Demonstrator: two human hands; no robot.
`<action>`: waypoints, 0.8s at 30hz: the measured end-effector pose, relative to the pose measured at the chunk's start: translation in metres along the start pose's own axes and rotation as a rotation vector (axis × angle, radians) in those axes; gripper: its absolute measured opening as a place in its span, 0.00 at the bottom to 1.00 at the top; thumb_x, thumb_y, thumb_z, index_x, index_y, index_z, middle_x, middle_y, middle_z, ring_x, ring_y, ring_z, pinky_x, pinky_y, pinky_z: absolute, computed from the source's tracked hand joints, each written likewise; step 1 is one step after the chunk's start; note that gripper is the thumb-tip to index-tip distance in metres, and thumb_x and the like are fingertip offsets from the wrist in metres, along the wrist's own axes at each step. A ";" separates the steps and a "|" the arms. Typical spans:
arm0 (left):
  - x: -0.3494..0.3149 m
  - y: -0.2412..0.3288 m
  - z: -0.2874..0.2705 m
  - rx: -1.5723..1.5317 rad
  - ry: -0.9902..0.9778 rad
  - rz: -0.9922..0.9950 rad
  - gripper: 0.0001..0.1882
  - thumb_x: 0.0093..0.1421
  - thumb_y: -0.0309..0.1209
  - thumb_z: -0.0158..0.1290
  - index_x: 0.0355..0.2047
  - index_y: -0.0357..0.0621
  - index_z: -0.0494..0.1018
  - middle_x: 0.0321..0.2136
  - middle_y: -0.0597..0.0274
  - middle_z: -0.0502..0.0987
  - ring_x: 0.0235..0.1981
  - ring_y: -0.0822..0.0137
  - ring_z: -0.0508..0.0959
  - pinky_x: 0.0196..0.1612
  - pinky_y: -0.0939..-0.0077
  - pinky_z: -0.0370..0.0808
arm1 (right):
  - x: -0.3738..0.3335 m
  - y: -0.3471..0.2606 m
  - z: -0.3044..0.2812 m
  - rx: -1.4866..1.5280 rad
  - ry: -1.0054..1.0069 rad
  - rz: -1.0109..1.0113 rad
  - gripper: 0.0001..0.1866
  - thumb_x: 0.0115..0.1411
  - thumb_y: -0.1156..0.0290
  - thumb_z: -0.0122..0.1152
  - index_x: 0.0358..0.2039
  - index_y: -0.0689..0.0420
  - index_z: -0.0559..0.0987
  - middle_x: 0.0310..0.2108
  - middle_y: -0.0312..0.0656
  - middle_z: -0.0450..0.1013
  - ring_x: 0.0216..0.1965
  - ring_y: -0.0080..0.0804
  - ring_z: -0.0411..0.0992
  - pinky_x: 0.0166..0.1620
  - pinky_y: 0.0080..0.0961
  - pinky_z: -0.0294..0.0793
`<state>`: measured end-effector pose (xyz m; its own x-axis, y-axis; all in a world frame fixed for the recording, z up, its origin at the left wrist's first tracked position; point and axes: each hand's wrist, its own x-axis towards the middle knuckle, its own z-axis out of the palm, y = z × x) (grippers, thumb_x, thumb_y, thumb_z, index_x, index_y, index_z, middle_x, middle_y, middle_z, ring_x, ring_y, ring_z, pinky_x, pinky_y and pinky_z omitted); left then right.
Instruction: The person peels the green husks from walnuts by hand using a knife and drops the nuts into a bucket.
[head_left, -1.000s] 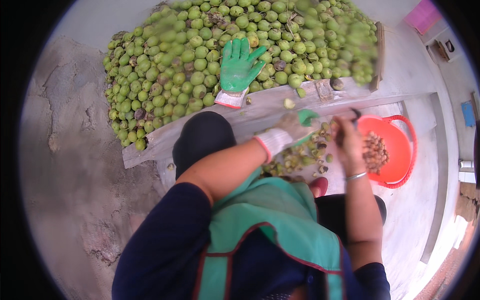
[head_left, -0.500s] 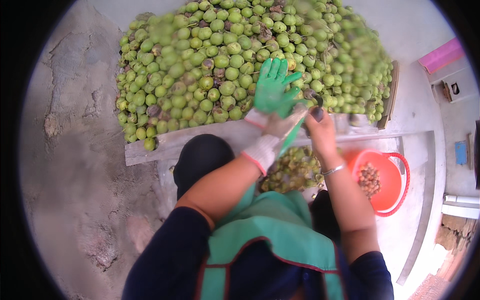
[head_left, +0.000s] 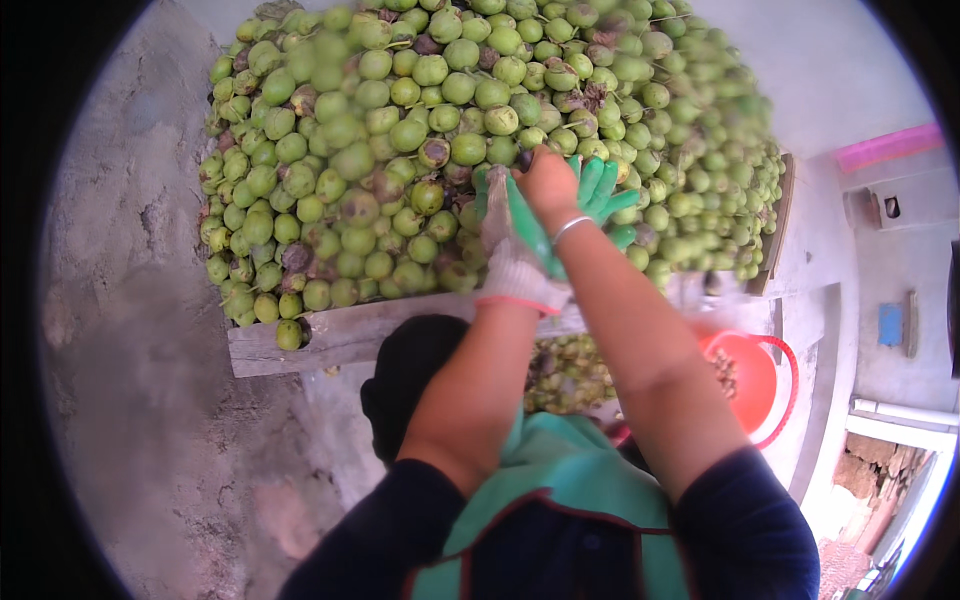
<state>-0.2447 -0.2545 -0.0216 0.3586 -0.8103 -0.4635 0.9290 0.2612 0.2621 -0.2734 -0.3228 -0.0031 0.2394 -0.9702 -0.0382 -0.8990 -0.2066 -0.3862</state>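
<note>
Shifted deeper beyond the upper edge of the wooden board (head_left: 360, 330), my gloved left hand (head_left: 505, 222) and curled bare right hand (head_left: 549, 190) come together over heaped green fruit (head_left: 350, 160), their grips unclear, with brown nuts (head_left: 724, 370) already in the red bucket (head_left: 758, 385) and plenty left whole.

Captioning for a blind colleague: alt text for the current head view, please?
A gloved left hand and bare right hand are close together over heaped green fruit, near a loose green glove. A red bucket of brown nuts stands lower right.
</note>
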 end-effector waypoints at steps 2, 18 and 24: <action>-0.005 0.001 0.005 -0.008 0.087 0.010 0.22 0.63 0.46 0.53 0.45 0.39 0.74 0.39 0.56 0.78 0.37 0.64 0.78 0.41 0.71 0.77 | 0.002 -0.002 0.001 -0.046 -0.002 0.005 0.22 0.50 0.59 0.69 0.40 0.60 0.76 0.38 0.52 0.77 0.41 0.49 0.76 0.46 0.39 0.76; -0.112 -0.025 0.048 0.355 -0.495 -0.352 0.12 0.66 0.36 0.47 0.47 0.46 0.69 0.47 0.58 0.74 0.45 0.61 0.77 0.51 0.56 0.75 | -0.166 0.098 -0.142 0.766 0.343 -0.127 0.15 0.53 0.69 0.69 0.36 0.63 0.75 0.35 0.43 0.75 0.32 0.31 0.73 0.39 0.27 0.73; -0.146 -0.071 0.028 0.828 -1.033 -0.097 0.20 0.68 0.40 0.41 0.55 0.43 0.65 0.47 0.53 0.75 0.46 0.57 0.78 0.49 0.58 0.77 | -0.261 0.172 -0.171 0.410 0.263 -0.179 0.15 0.57 0.60 0.64 0.37 0.58 0.77 0.22 0.48 0.73 0.24 0.47 0.74 0.31 0.36 0.73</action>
<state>-0.3659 -0.1694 0.0516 -0.2815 -0.9275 0.2460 0.4850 0.0837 0.8705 -0.5529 -0.1269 0.0982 0.2286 -0.9341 0.2742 -0.6221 -0.3568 -0.6969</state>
